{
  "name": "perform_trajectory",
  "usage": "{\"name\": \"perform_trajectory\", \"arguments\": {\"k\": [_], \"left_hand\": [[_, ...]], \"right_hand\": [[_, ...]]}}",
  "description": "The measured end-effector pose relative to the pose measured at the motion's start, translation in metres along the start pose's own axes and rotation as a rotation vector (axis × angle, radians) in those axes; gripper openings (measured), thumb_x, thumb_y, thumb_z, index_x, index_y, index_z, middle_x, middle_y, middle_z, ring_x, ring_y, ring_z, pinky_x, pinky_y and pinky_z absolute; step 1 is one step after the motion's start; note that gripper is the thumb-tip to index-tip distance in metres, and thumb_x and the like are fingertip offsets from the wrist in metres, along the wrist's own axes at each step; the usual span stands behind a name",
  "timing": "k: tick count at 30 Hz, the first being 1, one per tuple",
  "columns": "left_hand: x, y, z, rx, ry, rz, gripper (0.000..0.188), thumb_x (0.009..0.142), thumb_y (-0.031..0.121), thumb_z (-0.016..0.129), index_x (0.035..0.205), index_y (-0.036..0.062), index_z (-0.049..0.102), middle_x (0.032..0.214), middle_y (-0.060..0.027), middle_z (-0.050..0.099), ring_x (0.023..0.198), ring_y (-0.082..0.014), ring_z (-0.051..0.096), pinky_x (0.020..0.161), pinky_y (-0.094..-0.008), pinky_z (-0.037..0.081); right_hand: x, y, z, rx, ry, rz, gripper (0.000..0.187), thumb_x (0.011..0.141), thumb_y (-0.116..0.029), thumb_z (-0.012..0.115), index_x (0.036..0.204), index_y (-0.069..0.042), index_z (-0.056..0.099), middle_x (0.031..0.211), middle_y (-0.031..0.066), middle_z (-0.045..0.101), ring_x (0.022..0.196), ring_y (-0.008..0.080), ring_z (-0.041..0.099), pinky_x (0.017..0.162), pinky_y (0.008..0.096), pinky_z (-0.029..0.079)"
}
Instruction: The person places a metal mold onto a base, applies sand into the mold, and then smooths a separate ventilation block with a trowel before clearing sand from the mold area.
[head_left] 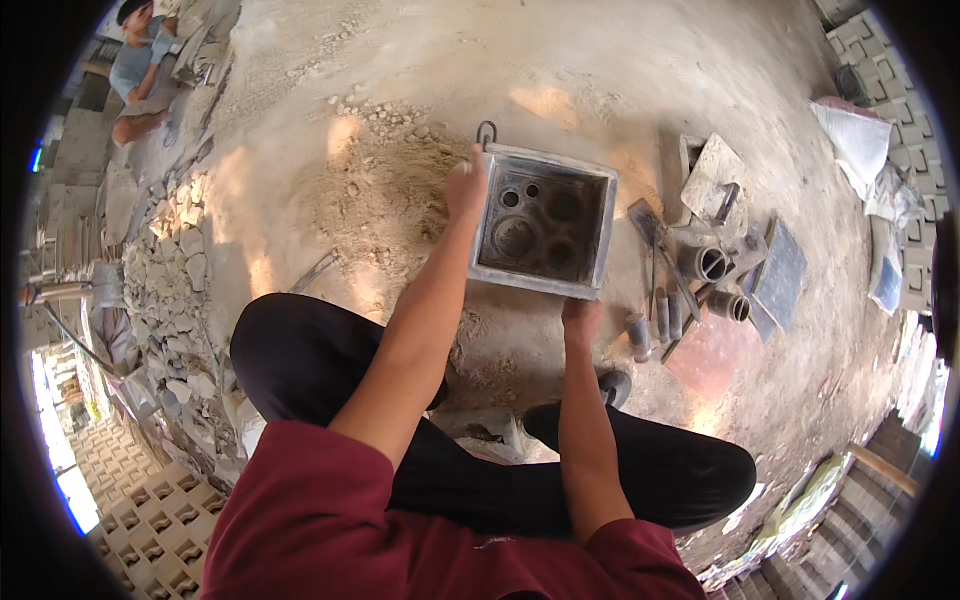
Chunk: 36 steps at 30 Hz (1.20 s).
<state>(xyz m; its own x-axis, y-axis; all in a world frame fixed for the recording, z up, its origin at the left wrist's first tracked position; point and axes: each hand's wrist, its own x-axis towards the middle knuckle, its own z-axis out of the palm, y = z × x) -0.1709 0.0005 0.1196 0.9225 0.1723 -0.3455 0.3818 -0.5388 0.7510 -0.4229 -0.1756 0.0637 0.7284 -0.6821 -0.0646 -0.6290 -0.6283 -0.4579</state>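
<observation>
A square, open-topped box mould (543, 285) with grey walls is held tilted over the dirt floor in front of me. Round shapes of several sizes show on its dark inner face (540, 258). My left hand (467, 188) grips its far left corner, beside a metal loop handle (487, 131). At the near right corner, my right hand (582, 322) is closed on the rim. Some fingers of both hands are hidden behind the walls.
To the right lie short pipe pieces (711, 264), small cylinders (638, 336), a reddish plate (712, 352), a dark slab (780, 276) and a trowel (728, 203). Loose soil (395, 190) spreads ahead. Rubble (172, 300) lines the left. A co-worker (140, 75) crouches far left.
</observation>
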Motion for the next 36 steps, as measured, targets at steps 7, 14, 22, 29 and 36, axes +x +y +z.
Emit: {"name": "perform_trajectory", "arguments": {"k": [7, 14, 22, 29, 36], "left_hand": [[-0.046, 0.009, 0.005, 0.158, 0.081, 0.039, 0.070, 0.100, 0.049, 0.023, 0.094, -0.0049, 0.067, 0.091, -0.0265, 0.067, 0.090, -0.0440, 0.063, 0.079, -0.0504, 0.050], [-0.046, 0.015, 0.004, 0.215, 0.121, -0.040, 0.069, 0.101, 0.044, 0.021, 0.092, -0.0047, 0.068, 0.091, -0.0276, 0.066, 0.090, -0.0436, 0.063, 0.081, -0.0520, 0.050], [-0.040, 0.013, 0.004, 0.227, 0.135, -0.051, 0.071, 0.100, 0.045, 0.021, 0.090, -0.0066, 0.068, 0.092, -0.0279, 0.066, 0.091, -0.0445, 0.063, 0.082, -0.0517, 0.049], [-0.045, 0.022, 0.008, 0.224, 0.128, -0.039, 0.072, 0.100, 0.046, 0.020, 0.094, -0.0066, 0.069, 0.095, -0.0282, 0.066, 0.093, -0.0453, 0.062, 0.083, -0.0521, 0.048], [-0.037, 0.009, 0.007, 0.251, 0.147, -0.046, 0.071, 0.100, 0.047, 0.020, 0.099, -0.0057, 0.068, 0.098, -0.0289, 0.065, 0.096, -0.0450, 0.062, 0.084, -0.0514, 0.049]], "right_hand": [[0.016, 0.043, 0.004, 0.058, -0.344, -0.016, 0.023, 0.077, -0.017, 0.061, 0.092, 0.000, 0.063, 0.076, 0.0263, 0.063, 0.071, 0.0468, 0.062, 0.062, 0.0512, 0.049], [0.018, 0.051, -0.003, 0.930, -0.794, 0.447, 0.018, 0.076, -0.017, 0.064, 0.072, -0.001, 0.057, 0.068, 0.0228, 0.062, 0.065, 0.0421, 0.062, 0.057, 0.0457, 0.048], [-0.002, 0.002, -0.013, 0.039, -0.025, 0.020, 0.029, 0.076, -0.030, 0.070, 0.078, -0.001, 0.066, 0.077, 0.0229, 0.065, 0.077, 0.0430, 0.063, 0.066, 0.0487, 0.050], [0.019, 0.037, -0.002, 0.071, -0.335, 0.032, 0.021, 0.071, -0.020, 0.066, 0.079, -0.002, 0.066, 0.080, 0.0238, 0.065, 0.078, 0.0425, 0.063, 0.068, 0.0477, 0.051], [0.024, 0.036, -0.019, 0.926, -0.837, 0.609, 0.020, 0.075, 0.003, 0.059, 0.065, -0.010, 0.047, 0.055, -0.0002, 0.040, 0.041, 0.0097, 0.032, 0.037, 0.0266, 0.021]]}}
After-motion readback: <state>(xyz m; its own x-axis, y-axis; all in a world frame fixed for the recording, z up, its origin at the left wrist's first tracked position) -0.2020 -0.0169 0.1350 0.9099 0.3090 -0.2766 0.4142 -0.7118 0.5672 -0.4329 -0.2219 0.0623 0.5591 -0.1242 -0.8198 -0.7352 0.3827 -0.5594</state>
